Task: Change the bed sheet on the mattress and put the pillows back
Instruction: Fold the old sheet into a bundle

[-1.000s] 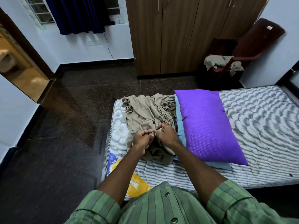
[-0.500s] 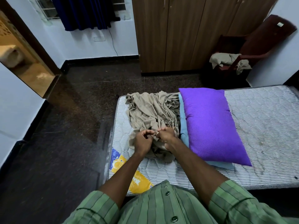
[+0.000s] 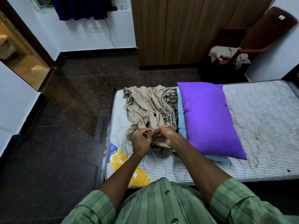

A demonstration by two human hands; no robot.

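Nearest me, my left hand (image 3: 141,139) and right hand (image 3: 165,135) meet over the near edge of the beige sheet (image 3: 150,110), fingers of both curled and pinching a small fold of the fabric between them; the exact part held, hem or corner, is too small to tell. I judge the step in hand to be locating an edge of this bunched sheet so that it can be opened out. To do it well, I would keep both pinches on one continuous hem, then walk the hands apart along it rather than pull from the middle of the heap, which would only tighten the creases. The sheet lies crumpled at the left end of the bare striped mattress (image 3: 258,113), its far side touching the stacked pillows: a purple pillow (image 3: 208,117) on top of a light blue pillow (image 3: 180,120), of which only a strip shows. These occupy the area the sheet must cover, so they should come off the mattress before spreading, and go back on last. A yellow and blue label (image 3: 123,164) marks the near left corner of the mattress, a useful reference for seating the first corner. Further off, another beige cloth (image 3: 226,54) lies on a dark chair (image 3: 265,38) beside the wooden wardrobe (image 3: 174,29).
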